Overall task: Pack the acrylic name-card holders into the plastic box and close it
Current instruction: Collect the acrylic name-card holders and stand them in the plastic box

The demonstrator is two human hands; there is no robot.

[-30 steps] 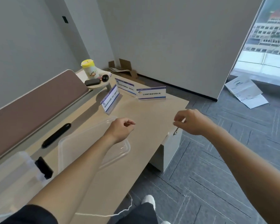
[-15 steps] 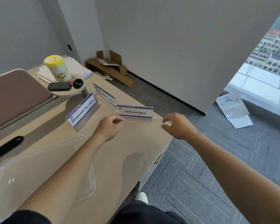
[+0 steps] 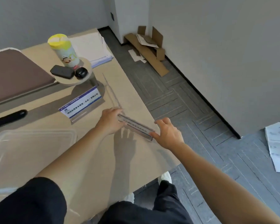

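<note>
Left hand (image 3: 111, 120): your fingers curl round one end of the name-card holder (image 3: 136, 126).
Right hand (image 3: 168, 135): your fingers are spread, thumb touching the other end.

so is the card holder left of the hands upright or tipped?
Upright: the card holder stands on its base on the desk, label readable.

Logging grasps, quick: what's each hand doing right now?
Left hand: holding one end of the name-card holder.
Right hand: thumb at its other end, fingers spread; grip cannot be told.
</note>
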